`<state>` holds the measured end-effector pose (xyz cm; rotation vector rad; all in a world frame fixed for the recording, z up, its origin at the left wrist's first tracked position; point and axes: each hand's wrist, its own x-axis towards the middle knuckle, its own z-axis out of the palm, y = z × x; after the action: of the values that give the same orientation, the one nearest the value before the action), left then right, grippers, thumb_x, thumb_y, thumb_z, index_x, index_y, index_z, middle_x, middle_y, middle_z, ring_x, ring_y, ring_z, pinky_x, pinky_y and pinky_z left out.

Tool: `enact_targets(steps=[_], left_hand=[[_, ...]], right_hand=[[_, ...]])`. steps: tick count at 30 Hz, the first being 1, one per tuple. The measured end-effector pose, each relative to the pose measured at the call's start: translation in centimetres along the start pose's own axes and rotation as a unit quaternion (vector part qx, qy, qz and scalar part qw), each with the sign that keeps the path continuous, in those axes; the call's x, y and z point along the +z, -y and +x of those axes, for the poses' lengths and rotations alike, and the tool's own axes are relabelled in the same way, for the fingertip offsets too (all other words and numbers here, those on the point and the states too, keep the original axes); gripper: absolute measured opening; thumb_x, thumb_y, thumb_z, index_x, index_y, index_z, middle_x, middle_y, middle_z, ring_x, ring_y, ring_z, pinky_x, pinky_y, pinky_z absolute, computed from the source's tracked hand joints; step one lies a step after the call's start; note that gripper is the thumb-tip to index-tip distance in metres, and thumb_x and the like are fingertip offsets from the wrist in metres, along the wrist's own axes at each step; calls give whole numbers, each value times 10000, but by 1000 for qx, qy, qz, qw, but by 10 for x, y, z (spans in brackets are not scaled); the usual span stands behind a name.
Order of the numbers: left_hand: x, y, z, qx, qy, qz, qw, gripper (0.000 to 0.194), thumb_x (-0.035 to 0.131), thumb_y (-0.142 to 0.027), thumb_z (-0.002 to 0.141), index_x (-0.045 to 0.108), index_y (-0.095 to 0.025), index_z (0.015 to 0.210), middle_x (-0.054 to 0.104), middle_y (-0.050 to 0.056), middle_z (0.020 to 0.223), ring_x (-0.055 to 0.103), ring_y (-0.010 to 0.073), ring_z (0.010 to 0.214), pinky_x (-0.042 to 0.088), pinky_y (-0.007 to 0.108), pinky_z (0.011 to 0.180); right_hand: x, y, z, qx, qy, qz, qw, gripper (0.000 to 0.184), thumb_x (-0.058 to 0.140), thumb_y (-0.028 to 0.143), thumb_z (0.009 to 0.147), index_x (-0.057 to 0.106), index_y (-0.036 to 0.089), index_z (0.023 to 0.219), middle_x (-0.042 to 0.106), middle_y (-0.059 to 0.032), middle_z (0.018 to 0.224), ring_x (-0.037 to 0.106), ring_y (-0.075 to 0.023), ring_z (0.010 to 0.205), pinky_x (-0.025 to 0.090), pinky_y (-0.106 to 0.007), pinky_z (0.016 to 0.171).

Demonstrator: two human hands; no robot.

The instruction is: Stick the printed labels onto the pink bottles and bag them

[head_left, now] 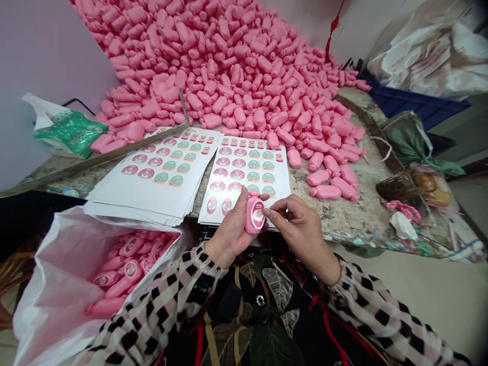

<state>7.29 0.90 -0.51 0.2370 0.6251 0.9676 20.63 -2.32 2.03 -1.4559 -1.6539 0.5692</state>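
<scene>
My left hand [231, 230] is wrapped around a small pink plastic bottle [249, 223], holding it upright over the table's front edge. On the bottle's front is an oval pink-and-white sticker [258, 214]. My right hand [299, 226] is curled, with its thumb tip touching the sticker's right edge; whether anything is pinched in its fingers is hidden. Beneath and beyond both hands lies a sheet of stickers [246, 170], with pink and green labels in rows. A second stack of sticker sheets [114, 195] lies to its left.
A large heap of pink bottles [229, 66] covers the back of the worktable [305, 185]. A wooden strip [125, 148] crosses the left stack. At lower left, a white sack [49, 269] holds labelled bottles. A blue crate [415, 104] and a jar [396, 188] stand right.
</scene>
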Motion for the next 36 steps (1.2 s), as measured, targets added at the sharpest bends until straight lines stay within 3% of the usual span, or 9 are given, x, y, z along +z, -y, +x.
enact_targets(steps=[36], left_hand=[[4,-2,1,-18,5,-4,1000,378,582,-500,807,623,-129,866,605,36,851,590,103,680,506,206,605]], right_hand=[[1,-1,-3,-15,23,-30,999,119,596,314,840,641,220,784,626,-2,785,571,-133,721,412,-258,643]])
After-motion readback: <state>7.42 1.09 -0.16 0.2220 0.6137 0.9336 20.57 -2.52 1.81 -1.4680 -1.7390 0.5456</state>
